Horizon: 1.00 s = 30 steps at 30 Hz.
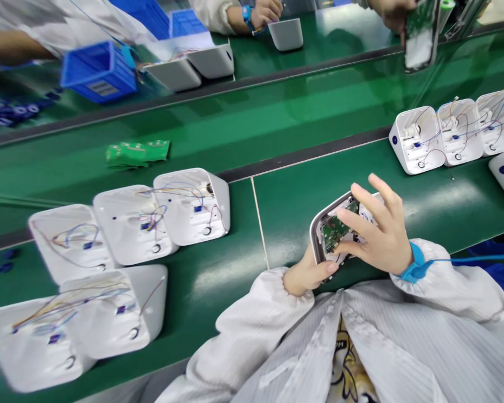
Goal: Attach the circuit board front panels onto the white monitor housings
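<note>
My left hand [313, 272] grips the lower left edge of a white plastic housing [315, 224] with a dark grey rim, held tilted above the green bench. Inside it lies a green circuit board [335, 230]. Over the open side of the housing, my right hand [373, 226] has its fingers spread, with thumb and fingertips at the board. Whether they touch it is hard to tell. A blue wrist strap [415, 264] with a cord circles my right wrist. The underside of the housing is hidden.
Several white housings with loose wires [193, 210] stand at the left, and more white housings [418, 143] at the right. Green boards [138, 152] lie on the middle strip. Across it are a blue bin [98, 73], a co-worker's hand [266, 12] and another hand holding a board [397, 14].
</note>
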{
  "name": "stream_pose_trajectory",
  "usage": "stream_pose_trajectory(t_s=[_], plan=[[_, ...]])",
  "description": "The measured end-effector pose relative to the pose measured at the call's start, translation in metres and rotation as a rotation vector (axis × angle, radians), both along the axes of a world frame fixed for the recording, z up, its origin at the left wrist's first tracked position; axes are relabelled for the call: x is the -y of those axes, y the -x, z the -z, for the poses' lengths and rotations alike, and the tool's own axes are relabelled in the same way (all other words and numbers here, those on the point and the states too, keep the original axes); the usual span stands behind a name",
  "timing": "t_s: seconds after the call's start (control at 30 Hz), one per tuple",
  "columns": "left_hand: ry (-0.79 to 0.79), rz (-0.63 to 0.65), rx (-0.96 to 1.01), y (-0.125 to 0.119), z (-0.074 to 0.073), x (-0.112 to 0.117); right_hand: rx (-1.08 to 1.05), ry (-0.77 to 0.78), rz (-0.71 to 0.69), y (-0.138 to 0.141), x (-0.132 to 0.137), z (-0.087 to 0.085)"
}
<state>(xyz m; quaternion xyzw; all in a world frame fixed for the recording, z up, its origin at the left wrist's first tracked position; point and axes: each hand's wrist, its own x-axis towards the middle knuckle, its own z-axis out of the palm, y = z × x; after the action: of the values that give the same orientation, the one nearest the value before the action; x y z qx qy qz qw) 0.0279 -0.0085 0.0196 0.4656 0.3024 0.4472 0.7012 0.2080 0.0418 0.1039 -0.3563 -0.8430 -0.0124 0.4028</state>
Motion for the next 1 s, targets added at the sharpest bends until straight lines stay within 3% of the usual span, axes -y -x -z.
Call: stream_pose_trajectory(t_s=[0.13,0.3,0.4,0.47,0.6,0.67,0.73,0.8,0.9,1.0], plan=[[-0.094,0.024,-0.021,0.0,-0.009,-0.003,0.128,0.043,-0.145,-0.003,-0.007,0.0],[-0.149,0.022,-0.013,-0.004,-0.023,-0.01,0.078,0.089,-0.127,0.0,-0.003,0.002],[-0.25,0.051,-0.143,0.002,-0.036,-0.019,0.049,0.153,-0.103,-0.002,-0.004,0.0],[-0.344,0.085,-0.323,0.011,-0.053,-0.026,0.017,0.178,-0.12,-0.007,-0.007,-0.001],[-0.561,0.13,-0.659,0.036,-0.1,-0.036,-0.143,0.151,-0.283,-0.028,-0.015,-0.006],[-0.715,0.217,-0.733,0.046,-0.119,-0.037,-0.311,0.164,-0.218,-0.039,-0.018,-0.01],[-0.897,0.242,-0.826,0.05,-0.129,-0.035,-0.435,0.284,-0.054,-0.044,-0.02,-0.014],[-1.082,0.161,-0.939,0.05,-0.129,-0.033,-0.419,0.52,0.029,-0.043,-0.023,-0.017],[-1.317,-0.032,-1.022,0.045,-0.118,-0.033,-0.272,0.874,-0.089,-0.032,-0.028,-0.02],[-1.414,-0.237,-1.071,0.047,-0.104,-0.043,-0.365,1.098,-0.206,-0.024,-0.03,-0.023]])
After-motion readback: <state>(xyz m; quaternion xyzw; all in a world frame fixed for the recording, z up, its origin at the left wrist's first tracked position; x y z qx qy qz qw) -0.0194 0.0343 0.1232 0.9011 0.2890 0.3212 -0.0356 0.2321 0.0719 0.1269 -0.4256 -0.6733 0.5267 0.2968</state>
